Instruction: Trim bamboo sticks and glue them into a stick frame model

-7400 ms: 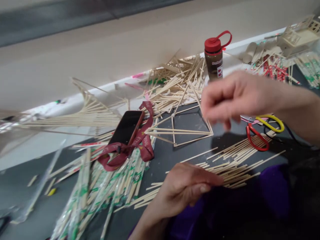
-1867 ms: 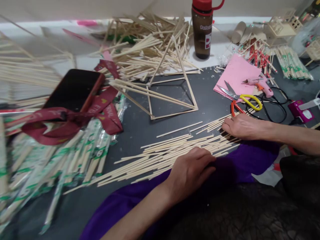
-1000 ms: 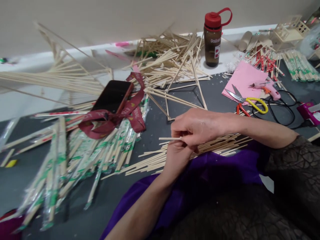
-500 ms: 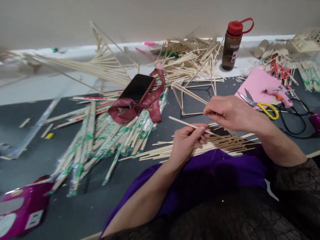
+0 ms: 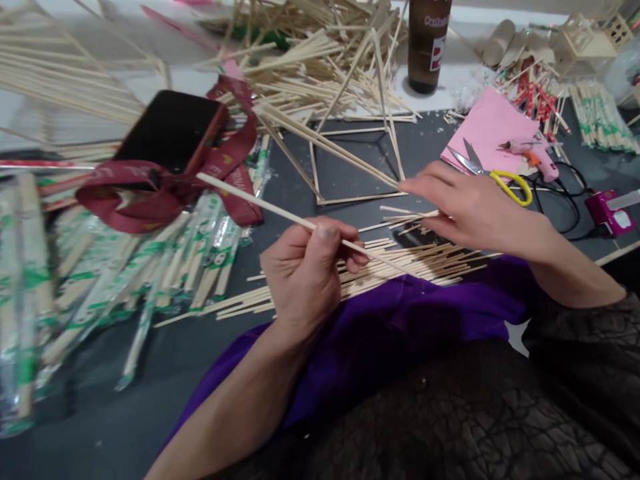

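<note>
A slim wooden chopstick (image 5: 260,203) slants across my left hand (image 5: 310,267), which is closed on it between thumb and fingers. To the right, my right hand (image 5: 460,200) has its fingers stretched out. Its fingertips are close to the near right corner of a chopstick frame (image 5: 360,199); whether they touch it I cannot tell. I see nothing held in that hand, though its underside is partly hidden. Below both hands lies a spread of loose chopsticks (image 5: 410,263), partly covered by my left hand.
A phone (image 5: 170,127) with a red lanyard (image 5: 120,197) rests on wrapped chopsticks (image 5: 130,267). Behind are a chopstick pile (image 5: 320,73) and a bottle (image 5: 427,47). To the right lie scissors (image 5: 510,187), pink paper (image 5: 493,127), a glue gun (image 5: 537,157) and its cable.
My view has tipped downward and shifted closer. My hands have moved apart, and the right one has gone from pinched fingers to stretched ones. The left still grips the chopstick.
</note>
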The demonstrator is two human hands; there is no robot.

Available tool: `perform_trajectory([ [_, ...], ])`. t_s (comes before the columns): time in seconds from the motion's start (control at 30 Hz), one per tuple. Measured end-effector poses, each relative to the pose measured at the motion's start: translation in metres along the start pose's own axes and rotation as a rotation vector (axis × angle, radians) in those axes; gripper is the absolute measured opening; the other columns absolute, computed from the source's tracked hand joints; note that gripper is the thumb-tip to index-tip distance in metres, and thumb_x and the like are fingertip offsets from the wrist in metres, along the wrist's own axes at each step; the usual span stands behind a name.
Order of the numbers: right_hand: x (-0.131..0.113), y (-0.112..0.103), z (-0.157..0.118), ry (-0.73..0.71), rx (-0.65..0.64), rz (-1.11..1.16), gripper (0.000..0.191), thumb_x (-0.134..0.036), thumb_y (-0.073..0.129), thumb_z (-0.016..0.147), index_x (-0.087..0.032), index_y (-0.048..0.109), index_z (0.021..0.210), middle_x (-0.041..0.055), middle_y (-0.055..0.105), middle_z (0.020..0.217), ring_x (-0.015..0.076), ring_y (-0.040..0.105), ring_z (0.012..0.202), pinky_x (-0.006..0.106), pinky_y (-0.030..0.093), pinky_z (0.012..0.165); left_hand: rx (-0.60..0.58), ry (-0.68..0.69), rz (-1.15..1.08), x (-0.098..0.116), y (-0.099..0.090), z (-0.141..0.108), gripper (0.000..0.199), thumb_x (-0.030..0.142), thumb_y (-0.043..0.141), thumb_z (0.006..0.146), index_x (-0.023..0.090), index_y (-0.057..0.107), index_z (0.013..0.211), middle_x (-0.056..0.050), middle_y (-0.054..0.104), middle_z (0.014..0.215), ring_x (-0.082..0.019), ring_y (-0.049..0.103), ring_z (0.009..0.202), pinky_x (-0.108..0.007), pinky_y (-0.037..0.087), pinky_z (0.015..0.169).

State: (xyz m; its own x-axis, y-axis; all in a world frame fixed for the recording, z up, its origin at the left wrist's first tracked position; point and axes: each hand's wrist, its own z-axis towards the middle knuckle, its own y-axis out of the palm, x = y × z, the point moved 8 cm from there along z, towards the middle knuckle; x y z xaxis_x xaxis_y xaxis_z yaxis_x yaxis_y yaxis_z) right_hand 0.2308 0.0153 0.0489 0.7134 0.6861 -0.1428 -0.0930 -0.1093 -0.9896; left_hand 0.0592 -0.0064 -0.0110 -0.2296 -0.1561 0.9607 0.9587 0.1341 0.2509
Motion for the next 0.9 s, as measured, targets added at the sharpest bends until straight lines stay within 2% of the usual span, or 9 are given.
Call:
perform_trajectory([
  [0.07, 0.003, 0.002, -0.025, -0.004, 0.014, 0.070, 0.032, -0.024, 0.044, 0.097, -0.013, 0.056, 0.125, 0.0124, 0.062, 0.114, 0.0211, 0.061, 0.092, 0.030, 0.045, 0.071, 0.005, 0.021, 0.001, 0.000, -0.001, 0.001, 0.027, 0.050, 0.076, 0.078, 0.024, 0.073, 0.070, 0.003, 0.066, 0.054, -0.009, 0.055, 0.039, -0.021, 0.040, 0.035],
  [0.13, -0.002, 0.020, -0.051, -0.058, -0.096, 0.193, 0.024, -0.029, 0.047, 0.098, -0.014, 0.062, 0.110, 0.0084, 0.065, 0.101, 0.0184, 0.061, 0.086, 0.030, 0.046, 0.072, 0.011, 0.018, 0.007, -0.004, -0.002, 0.002, 0.029, 0.049, 0.076, 0.078, 0.022, 0.073, 0.070, 0.002, 0.065, 0.053, -0.009, 0.054, 0.037, -0.021, 0.040, 0.034],
  [0.2, -0.011, 0.046, -0.074, -0.110, -0.222, 0.264, 0.026, -0.035, 0.052, 0.097, -0.016, 0.062, 0.111, 0.0082, 0.066, 0.102, 0.0169, 0.061, 0.081, 0.029, 0.046, 0.068, -0.001, -0.006, 0.009, -0.008, -0.002, 0.001, 0.031, 0.050, 0.076, 0.079, 0.020, 0.073, 0.070, 0.001, 0.064, 0.053, -0.009, 0.054, 0.037, -0.021, 0.040, 0.034],
  [0.27, -0.016, 0.067, -0.091, -0.095, -0.241, 0.228, 0.029, -0.036, 0.051, 0.098, -0.016, 0.062, 0.116, 0.0111, 0.066, 0.107, 0.0184, 0.062, 0.085, 0.030, 0.046, 0.068, -0.058, -0.062, 0.020, -0.011, 0.001, -0.003, 0.033, 0.050, 0.074, 0.080, 0.019, 0.072, 0.071, 0.000, 0.063, 0.052, -0.010, 0.054, 0.039, -0.021, 0.041, 0.035],
  [0.4, -0.034, 0.074, -0.107, -0.231, -0.074, 0.142, 0.025, -0.022, 0.042, 0.101, -0.016, 0.066, 0.101, 0.0064, 0.067, 0.089, 0.0156, 0.058, 0.077, 0.028, 0.040, 0.064, -0.460, -0.222, 0.210, -0.011, 0.025, -0.020, 0.032, 0.045, 0.066, 0.087, 0.018, 0.073, 0.071, -0.005, 0.072, 0.069, -0.012, 0.061, 0.050, -0.022, 0.046, 0.043],
  [0.5, -0.050, 0.068, -0.113, -0.394, -0.006, 0.105, 0.027, -0.013, 0.039, 0.100, -0.017, 0.066, 0.099, 0.0035, 0.067, 0.083, 0.0137, 0.053, 0.067, 0.028, 0.033, 0.058, -0.778, -0.162, 0.359, -0.001, 0.039, -0.036, 0.034, 0.037, 0.060, 0.092, 0.020, 0.070, 0.064, -0.006, 0.075, 0.073, -0.021, 0.074, 0.080, -0.026, 0.056, 0.062],
  [0.57, -0.054, 0.068, -0.113, -0.440, -0.046, 0.166, 0.025, -0.017, 0.041, 0.100, -0.017, 0.066, 0.099, 0.0043, 0.068, 0.086, 0.0137, 0.054, 0.067, 0.029, 0.033, 0.057, -0.887, -0.076, 0.435, 0.003, 0.041, -0.042, 0.034, 0.032, 0.056, 0.094, 0.022, 0.069, 0.065, -0.006, 0.076, 0.073, -0.025, 0.074, 0.099, -0.030, 0.059, 0.076],
  [0.73, -0.030, 0.080, -0.097, -0.149, -0.178, 0.349, 0.027, -0.022, 0.040, 0.102, -0.017, 0.061, 0.117, 0.0070, 0.070, 0.097, 0.0142, 0.063, 0.081, 0.026, 0.041, 0.063, -0.901, 0.022, 0.658, -0.008, 0.035, -0.050, 0.031, 0.027, 0.050, 0.095, 0.020, 0.072, 0.074, -0.010, 0.079, 0.103, -0.026, 0.072, 0.108, -0.032, 0.057, 0.085],
  [0.9, -0.022, 0.091, -0.076, -0.026, -0.226, 0.127, 0.033, -0.024, 0.040, 0.101, -0.021, 0.059, 0.128, 0.0084, 0.066, 0.105, 0.0140, 0.056, 0.072, 0.025, 0.028, 0.053, -0.879, -0.061, 0.565, -0.015, 0.035, -0.057, 0.025, 0.025, 0.050, 0.093, 0.019, 0.073, 0.085, -0.007, 0.079, 0.099, -0.021, 0.074, 0.096, -0.029, 0.057, 0.082],
])
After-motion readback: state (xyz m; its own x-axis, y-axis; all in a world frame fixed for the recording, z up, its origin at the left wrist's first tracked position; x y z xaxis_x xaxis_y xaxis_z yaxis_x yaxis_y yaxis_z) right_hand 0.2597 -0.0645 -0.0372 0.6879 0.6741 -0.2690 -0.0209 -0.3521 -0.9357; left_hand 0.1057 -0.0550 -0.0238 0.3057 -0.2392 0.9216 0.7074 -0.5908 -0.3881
